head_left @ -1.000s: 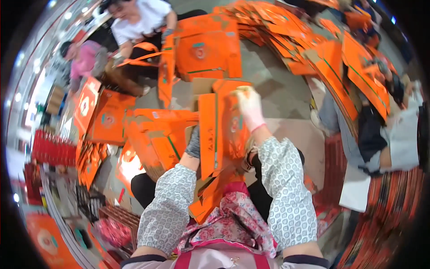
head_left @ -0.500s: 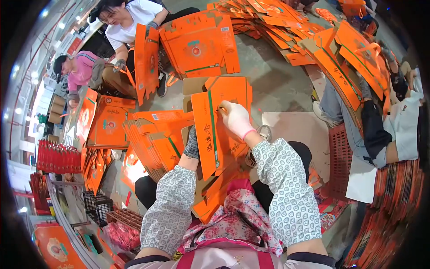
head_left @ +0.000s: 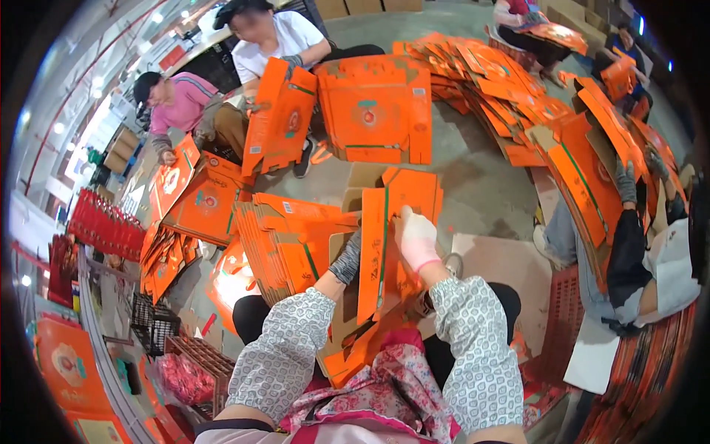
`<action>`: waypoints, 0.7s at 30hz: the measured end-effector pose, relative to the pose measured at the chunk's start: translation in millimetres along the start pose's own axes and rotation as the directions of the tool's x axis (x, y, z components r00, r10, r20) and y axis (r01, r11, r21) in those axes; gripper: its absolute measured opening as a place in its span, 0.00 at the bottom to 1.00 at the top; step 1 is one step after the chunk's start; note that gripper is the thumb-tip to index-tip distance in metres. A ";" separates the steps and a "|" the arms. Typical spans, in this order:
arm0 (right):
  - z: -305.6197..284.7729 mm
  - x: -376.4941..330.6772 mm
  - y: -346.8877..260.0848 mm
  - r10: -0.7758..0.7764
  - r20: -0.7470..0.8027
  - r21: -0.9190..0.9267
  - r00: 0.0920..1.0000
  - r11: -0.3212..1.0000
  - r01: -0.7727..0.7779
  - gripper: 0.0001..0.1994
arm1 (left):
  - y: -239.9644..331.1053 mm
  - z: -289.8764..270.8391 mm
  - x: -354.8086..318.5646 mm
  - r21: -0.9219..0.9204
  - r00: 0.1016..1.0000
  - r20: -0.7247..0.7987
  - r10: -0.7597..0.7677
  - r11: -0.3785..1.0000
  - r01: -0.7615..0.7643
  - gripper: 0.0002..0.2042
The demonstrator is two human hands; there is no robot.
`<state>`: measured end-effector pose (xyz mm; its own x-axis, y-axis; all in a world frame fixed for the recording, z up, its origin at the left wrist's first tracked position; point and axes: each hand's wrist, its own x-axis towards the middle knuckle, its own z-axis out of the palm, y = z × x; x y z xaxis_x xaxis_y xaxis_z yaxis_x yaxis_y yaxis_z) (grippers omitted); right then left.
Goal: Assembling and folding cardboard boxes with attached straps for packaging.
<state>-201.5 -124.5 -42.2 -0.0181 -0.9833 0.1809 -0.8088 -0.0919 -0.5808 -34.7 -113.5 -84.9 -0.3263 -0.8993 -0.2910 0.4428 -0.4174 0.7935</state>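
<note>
Item: orange folding carton [head_left: 396, 237], partly erected, centre of the frame, standing on edge above the person's lap. Long axis: near vertical in the picture, running from the lap up toward the top flap; a green stripe runs along the same line.

Right hand [head_left: 418, 238], pink glove: lies flat against the carton's orange face, just right of centre, fingers extended and close together, pointing up and left along the panel. It presses rather than grips; nothing is enclosed.

Left hand [head_left: 347, 259], grey glove: sits on the carton's left, plain-cardboard side, slightly lower. Most of it is hidden by the panel, so its finger state cannot be told; it appears to steady the carton from behind.

Relation: the carton stands between the two hands, grey glove to its left, pink glove on its right face. The right hand is nearer the upper flap.

Adjacent: stack of flat orange cartons [head_left: 285, 237], left of centre, just beside the left forearm. Further flat cartons [head_left: 488, 81] fan across the upper right floor. A co-worker's upright carton [head_left: 373, 111] stands at upper centre, well apart.
</note>
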 end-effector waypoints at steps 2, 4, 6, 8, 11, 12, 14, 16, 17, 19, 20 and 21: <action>2.1 -4.4 9.4 -0.039 0.016 -0.010 0.999 0.999 0.039 0.06 | 2.8 26.2 2.0 -0.093 0.989 -0.099 -0.108 0.991 0.098 0.10; 1.1 0.0 -2.7 -0.093 0.115 0.003 0.989 0.996 0.093 0.05 | 2.6 13.8 11.4 0.346 0.975 -0.117 0.190 0.928 -0.139 0.10; -4.7 -0.7 3.8 -0.110 0.132 -0.013 0.985 0.994 0.113 0.05 | 13.5 39.0 10.7 0.155 0.979 -0.139 0.149 0.980 -0.127 0.10; -5.1 -0.7 12.6 -0.114 0.155 -0.022 0.981 0.993 0.119 0.07 | 15.9 42.9 12.4 0.164 0.991 -0.026 0.132 0.978 -0.126 0.11; -8.9 -0.2 -6.7 -0.098 0.144 0.047 0.985 0.995 0.092 0.07 | 2.7 -8.8 36.8 0.908 0.773 0.416 0.479 -0.175 -0.380 0.11; -7.8 -2.7 -3.7 -0.098 0.052 0.094 0.994 0.991 0.093 0.07 | 5.3 4.1 33.7 0.873 0.706 0.436 0.558 -0.072 -0.482 0.11; -12.5 -1.0 0.1 -0.052 0.117 0.137 0.992 0.990 0.035 0.08 | 2.9 0.3 38.2 0.861 0.768 0.343 0.541 0.146 -0.487 0.11; -13.0 -1.4 -0.2 -0.005 0.198 0.176 0.980 0.984 -0.031 0.09 | 5.5 1.4 32.3 0.898 0.871 0.244 0.427 0.240 -0.368 0.12; -11.9 -1.5 -1.8 0.008 0.174 0.205 0.985 0.978 -0.044 0.09 | 10.3 1.9 32.5 0.899 0.868 0.229 0.441 0.247 -0.362 0.12; -10.1 -4.8 -3.2 0.009 0.163 0.229 0.987 0.972 -0.047 0.09 | 13.7 5.2 30.1 0.930 0.821 0.335 0.463 -0.023 -0.366 0.12; -9.1 -6.3 -1.1 0.028 0.179 0.249 0.983 0.966 -0.073 0.09 | 15.0 9.7 25.4 0.941 0.831 0.337 0.442 -0.128 -0.313 0.11; -9.5 -7.8 0.5 0.051 0.191 0.267 0.980 0.958 -0.102 0.10 | 18.4 17.6 21.1 0.943 0.832 0.332 0.445 -0.122 -0.311 0.11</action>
<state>-207.3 -115.3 -36.3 0.0531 -0.9986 -0.0040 -0.6159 -0.0296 -0.7873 -48.1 -137.9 -67.1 -0.3516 -0.8907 0.2881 -0.7398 0.4530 0.4976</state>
